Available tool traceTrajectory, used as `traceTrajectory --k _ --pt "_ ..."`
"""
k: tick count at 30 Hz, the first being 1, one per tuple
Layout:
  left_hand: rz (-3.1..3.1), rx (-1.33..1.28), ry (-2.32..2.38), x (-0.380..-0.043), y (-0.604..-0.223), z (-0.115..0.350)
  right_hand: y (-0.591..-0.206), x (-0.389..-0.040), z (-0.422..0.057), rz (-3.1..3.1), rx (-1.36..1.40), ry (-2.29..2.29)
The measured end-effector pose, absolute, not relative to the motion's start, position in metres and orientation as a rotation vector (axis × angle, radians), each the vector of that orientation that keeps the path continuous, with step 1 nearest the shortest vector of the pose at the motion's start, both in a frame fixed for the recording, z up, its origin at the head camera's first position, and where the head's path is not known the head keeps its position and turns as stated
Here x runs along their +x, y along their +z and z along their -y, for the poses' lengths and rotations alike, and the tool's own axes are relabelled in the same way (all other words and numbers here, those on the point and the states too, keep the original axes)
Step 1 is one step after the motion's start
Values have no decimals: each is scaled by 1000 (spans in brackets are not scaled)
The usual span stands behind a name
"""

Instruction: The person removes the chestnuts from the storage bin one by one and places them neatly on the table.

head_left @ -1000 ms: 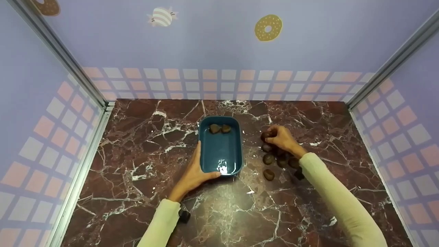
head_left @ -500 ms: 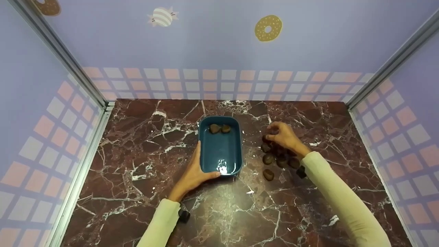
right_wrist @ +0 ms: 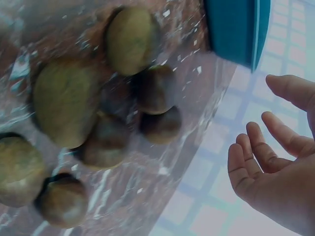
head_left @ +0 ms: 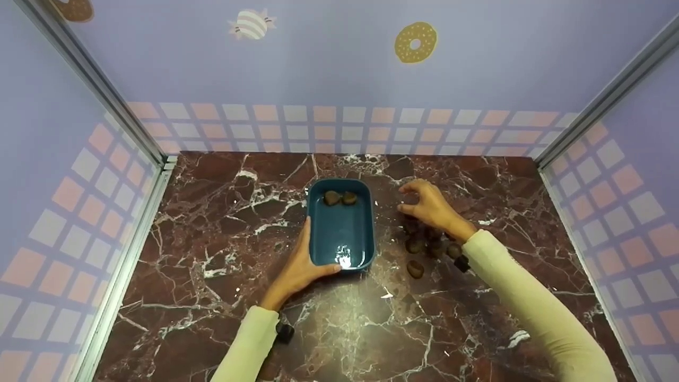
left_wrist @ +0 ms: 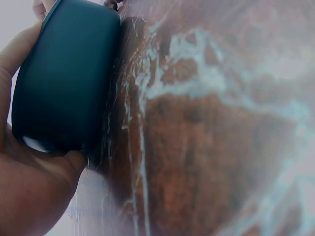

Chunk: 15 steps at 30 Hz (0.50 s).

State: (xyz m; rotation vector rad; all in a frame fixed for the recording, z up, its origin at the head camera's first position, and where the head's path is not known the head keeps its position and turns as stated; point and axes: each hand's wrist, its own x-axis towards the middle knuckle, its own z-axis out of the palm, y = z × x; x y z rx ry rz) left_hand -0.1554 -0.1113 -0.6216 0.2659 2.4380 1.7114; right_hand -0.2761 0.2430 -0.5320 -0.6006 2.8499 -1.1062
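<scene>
A deep teal rectangular dish (head_left: pixel 342 233) stands on the table, with two chestnuts (head_left: pixel 332 198) at its far end. My left hand (head_left: pixel 297 273) holds its near left corner, thumb along the near wall and fingers along the left side. The left wrist view shows this hand (left_wrist: pixel 29 191) against the dish's outer wall (left_wrist: pixel 69 69). Right of the dish lies a cluster of brown chestnuts (head_left: pixel 415 245), partly hidden under my right hand (head_left: pixel 435 209). In the right wrist view that hand (right_wrist: pixel 275 162) holds nothing, its thumb and fingers apart, beyond several chestnuts (right_wrist: pixel 66 105).
The tabletop (head_left: pixel 223 318) is dark red marble-patterned with white veins. A lilac back wall (head_left: pixel 329 69) and side walls enclose it. One chestnut (head_left: pixel 415 269) lies at the near end of the cluster.
My right hand has moved slightly left and its thumb and fingers have spread apart from their closer pose over the chestnuts. My left hand and the dish have stayed in place.
</scene>
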Motion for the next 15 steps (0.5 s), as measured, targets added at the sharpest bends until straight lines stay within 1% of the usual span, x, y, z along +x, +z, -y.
traceTrajectory --k 7,15 --pt "-2433 262 1707 -154 -621 112 -523 -272 -218 -2819 -720 -1083" --pt "-2502 247 1670 -156 -621 111 -524 -273 -190 -2801 -823 -1055"
